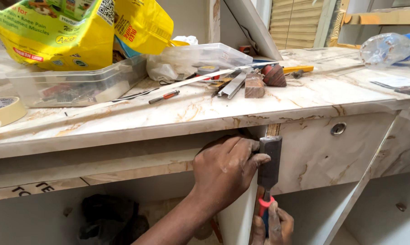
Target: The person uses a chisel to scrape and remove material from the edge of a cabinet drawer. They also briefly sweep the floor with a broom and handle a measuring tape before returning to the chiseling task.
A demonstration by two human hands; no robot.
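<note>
Lower centre of the frame: the left hand (226, 169) rests against the vertical panel edge (259, 181) beneath the marble-patterned countertop (177, 113), its fingers (255, 161) curled and pressed close together, the fingertips touching the flat blade of a chisel (269, 165). The chisel stands upright, blade end uppermost just under the countertop's lip, and lies against the panel edge. At the bottom edge of the frame the right hand (274, 225) is closed around the chisel's red and blue handle (265, 208), fingers wrapped tightly; only part of this hand is in view. To the right of the blade is a drawer front (323, 149) with a round metal fitting (338, 129). On the countertop, upper centre, lie a small wooden block (254, 86), a metal strip (191, 80) and a red-handled screwdriver bit (164, 96). At upper left a clear plastic tray (73, 84) holds yellow packets (59, 31); a roll of masking tape (5, 110) sits at the left edge. A plastic bottle (388, 47) lies at upper right.
</note>
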